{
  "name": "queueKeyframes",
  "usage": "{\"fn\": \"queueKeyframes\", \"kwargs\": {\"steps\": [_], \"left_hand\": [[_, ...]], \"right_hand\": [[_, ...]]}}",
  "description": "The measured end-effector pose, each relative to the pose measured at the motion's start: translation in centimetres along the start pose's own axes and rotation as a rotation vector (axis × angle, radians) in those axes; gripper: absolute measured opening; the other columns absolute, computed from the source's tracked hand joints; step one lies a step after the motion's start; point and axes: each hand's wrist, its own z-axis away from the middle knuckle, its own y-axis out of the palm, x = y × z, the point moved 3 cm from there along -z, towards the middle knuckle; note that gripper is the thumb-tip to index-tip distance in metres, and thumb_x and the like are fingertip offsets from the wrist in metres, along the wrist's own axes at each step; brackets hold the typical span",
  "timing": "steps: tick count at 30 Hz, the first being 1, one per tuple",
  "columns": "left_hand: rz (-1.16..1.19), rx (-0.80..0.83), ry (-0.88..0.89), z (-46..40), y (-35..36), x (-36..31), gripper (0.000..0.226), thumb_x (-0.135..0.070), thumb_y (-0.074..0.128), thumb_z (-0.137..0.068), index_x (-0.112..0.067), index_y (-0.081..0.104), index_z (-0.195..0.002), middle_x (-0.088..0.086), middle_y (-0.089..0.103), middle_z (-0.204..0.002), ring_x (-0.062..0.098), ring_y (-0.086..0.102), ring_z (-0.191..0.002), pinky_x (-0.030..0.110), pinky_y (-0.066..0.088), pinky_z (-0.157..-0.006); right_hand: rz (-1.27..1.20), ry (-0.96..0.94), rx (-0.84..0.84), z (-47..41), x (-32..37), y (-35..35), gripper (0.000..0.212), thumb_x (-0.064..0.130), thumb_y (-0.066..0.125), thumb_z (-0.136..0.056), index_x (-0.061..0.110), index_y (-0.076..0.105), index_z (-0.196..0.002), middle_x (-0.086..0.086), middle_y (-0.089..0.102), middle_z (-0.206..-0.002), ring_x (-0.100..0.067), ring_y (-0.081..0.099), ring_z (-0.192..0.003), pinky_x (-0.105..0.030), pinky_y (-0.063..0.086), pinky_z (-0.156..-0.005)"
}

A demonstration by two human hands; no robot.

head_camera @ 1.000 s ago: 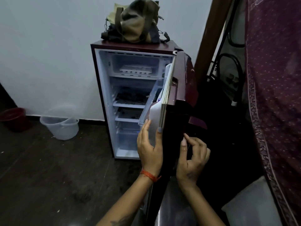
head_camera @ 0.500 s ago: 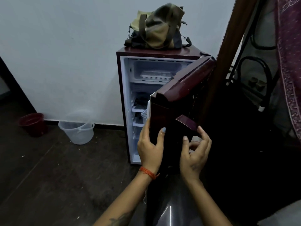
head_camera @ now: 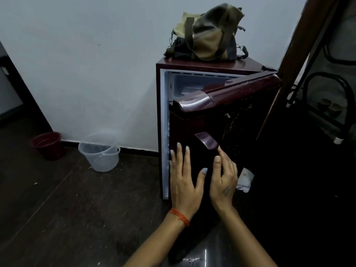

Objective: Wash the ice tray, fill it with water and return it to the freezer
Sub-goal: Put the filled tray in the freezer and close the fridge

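A small maroon fridge [head_camera: 202, 64] stands against the white wall. Its door [head_camera: 227, 120] is swung most of the way toward the cabinet, leaving a narrow gap at the left. The freezer compartment [head_camera: 190, 85] shows through the gap at the top; the ice tray is hidden behind the door. My left hand [head_camera: 183, 180] presses flat on the door's front near its free edge, fingers straight. My right hand [head_camera: 224, 180] rests beside it, fingers extended just below the door handle [head_camera: 207, 143].
An olive bag [head_camera: 208, 33] lies on top of the fridge. A clear bucket [head_camera: 100, 153] and a dark red bucket [head_camera: 48, 145] stand on the dark floor by the wall at left. A wooden post [head_camera: 289, 64] and a dark rack [head_camera: 327, 93] stand at right.
The door has swung from wide open to nearly closed. My left hand left the door's edge and now lies flat on its front. My right hand opened out near the handle.
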Motion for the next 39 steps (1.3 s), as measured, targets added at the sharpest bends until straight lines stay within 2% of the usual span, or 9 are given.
{"fn": "queueKeyframes", "kwargs": {"steps": [5,10,12,15,18,21,24,29,39], "left_hand": [[-0.029,-0.012,-0.049,-2.7,0.5,2.9,0.069,-0.059,0.029,-0.094,-0.031,-0.002,-0.149,-0.016,-0.016,-0.158,0.015,-0.003,-0.148,0.04,0.012,-0.121],[-0.07,-0.043,-0.054,-5.8,1.3,5.4,0.066,-0.06,0.032,-0.093,-0.046,-0.003,-0.147,-0.013,-0.02,-0.157,0.018,-0.002,-0.149,0.05,0.025,-0.116],[-0.078,-0.074,-0.06,-7.0,1.8,6.3,0.066,-0.059,0.032,-0.093,-0.045,-0.003,-0.147,-0.014,-0.02,-0.157,0.02,-0.001,-0.149,0.049,0.026,-0.116],[-0.075,-0.118,-0.057,-8.5,2.4,7.6,0.064,-0.058,0.03,-0.093,-0.047,-0.005,-0.146,-0.016,-0.016,-0.158,0.015,-0.002,-0.148,0.041,0.02,-0.118],[-0.061,-0.124,-0.094,-10.2,2.5,8.9,0.064,-0.062,0.029,-0.092,-0.05,-0.004,-0.145,-0.007,-0.005,-0.16,0.01,-0.001,-0.148,0.029,0.015,-0.117],[-0.055,-0.119,-0.135,-11.9,2.5,10.2,0.071,-0.066,0.032,-0.088,-0.044,-0.004,-0.145,-0.004,0.002,-0.16,0.014,0.006,-0.148,0.027,0.016,-0.114],[-0.05,-0.118,-0.15,-13.5,2.5,11.5,0.072,-0.068,0.033,-0.086,-0.048,-0.007,-0.143,-0.009,0.004,-0.158,0.017,0.01,-0.147,0.03,0.019,-0.112],[-0.046,-0.067,-0.197,-16.3,2.7,13.9,0.075,-0.062,0.039,-0.083,-0.038,0.0,-0.143,-0.013,0.004,-0.156,0.017,0.006,-0.146,0.03,0.016,-0.111],[-0.01,0.061,-0.203,-21.7,3.3,18.0,0.073,-0.067,0.036,-0.081,-0.045,-0.002,-0.139,-0.017,0.003,-0.153,0.019,0.008,-0.147,0.039,0.022,-0.114]], "right_hand": [[-0.004,-0.032,0.079,-2.8,-1.1,3.2,0.056,0.048,0.026,-0.092,0.019,0.053,-0.131,0.01,0.045,-0.14,-0.003,0.035,-0.131,-0.026,0.027,-0.11],[0.043,-0.105,0.152,-6.1,-2.8,6.8,0.056,0.047,0.027,-0.091,0.02,0.044,-0.138,0.013,0.025,-0.146,-0.008,0.02,-0.138,-0.006,0.009,-0.106],[0.071,-0.156,0.195,-7.3,-3.4,8.1,0.054,0.044,0.029,-0.093,0.02,0.04,-0.14,0.01,0.022,-0.149,-0.011,0.017,-0.141,-0.006,0.007,-0.107],[0.098,-0.216,0.252,-8.7,-4.3,10.0,0.051,0.041,0.031,-0.094,0.021,0.036,-0.142,0.008,0.018,-0.152,-0.013,0.013,-0.143,-0.017,0.01,-0.111],[0.126,-0.26,0.281,-9.6,-5.1,11.7,0.05,0.036,0.033,-0.096,0.018,0.036,-0.143,0.003,0.017,-0.154,-0.015,0.012,-0.144,-0.033,0.019,-0.114],[0.156,-0.285,0.303,-10.4,-5.6,13.2,0.05,0.034,0.034,-0.096,0.017,0.034,-0.143,0.001,0.017,-0.155,-0.017,0.012,-0.144,-0.042,0.022,-0.115],[0.186,-0.289,0.322,-11.3,-5.7,14.5,0.051,0.035,0.032,-0.096,0.018,0.033,-0.144,0.001,0.015,-0.156,-0.016,0.01,-0.144,-0.043,0.022,-0.115],[0.242,-0.271,0.339,-12.6,-5.9,17.1,0.054,0.038,0.03,-0.094,0.02,0.031,-0.145,0.003,0.009,-0.156,-0.013,0.004,-0.144,-0.044,0.024,-0.114],[0.311,-0.186,0.346,-15.2,-5.9,21.1,0.061,0.046,0.024,-0.091,0.023,0.024,-0.147,0.01,-0.001,-0.156,-0.011,-0.002,-0.145,-0.047,0.022,-0.116]]}}
